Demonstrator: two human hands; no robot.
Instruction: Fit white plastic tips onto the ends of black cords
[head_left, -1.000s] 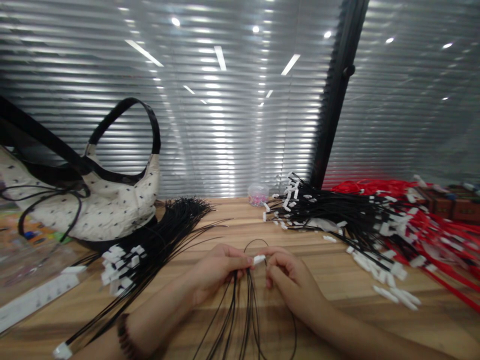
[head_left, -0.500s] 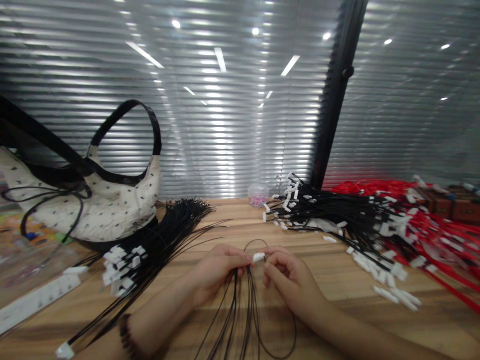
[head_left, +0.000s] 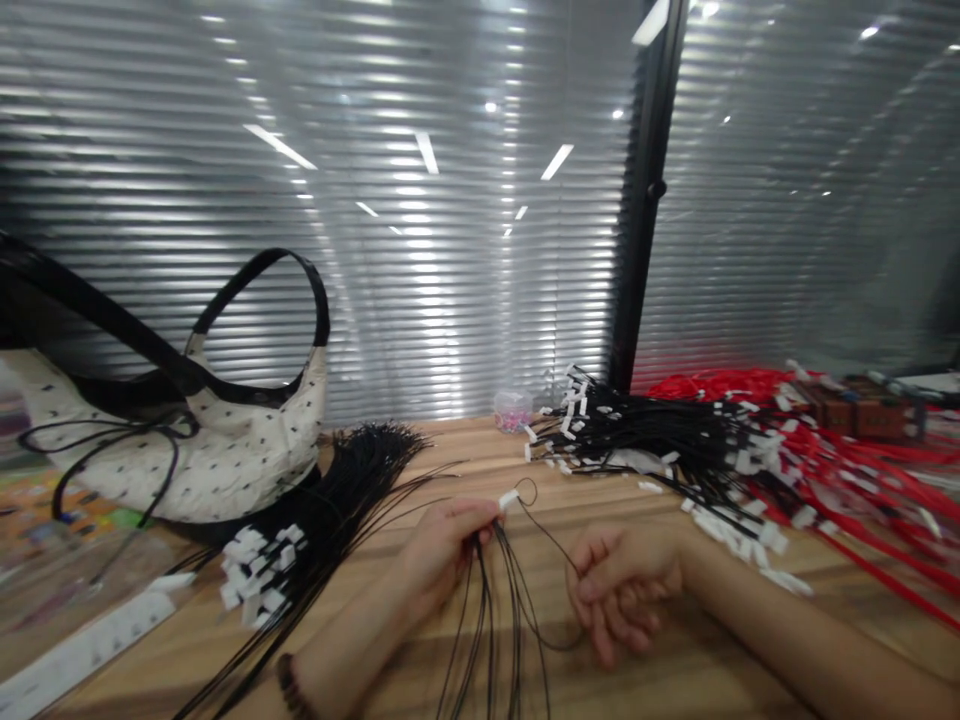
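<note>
Both hands have parted since a moment ago: the left hand [head_left: 442,545] keeps its pinch on the white clip [head_left: 509,498] and a bunch of black cords [head_left: 491,620] that trail toward the person, while the right hand [head_left: 619,590] has let go of the clip and dropped to the bench [head_left: 675,660], fingers loosely curled with one cord's loop running into them. The clip now rests with the left hand alone. Farther right lie black clipped cords [head_left: 660,450] and red cords [head_left: 862,480].
</note>
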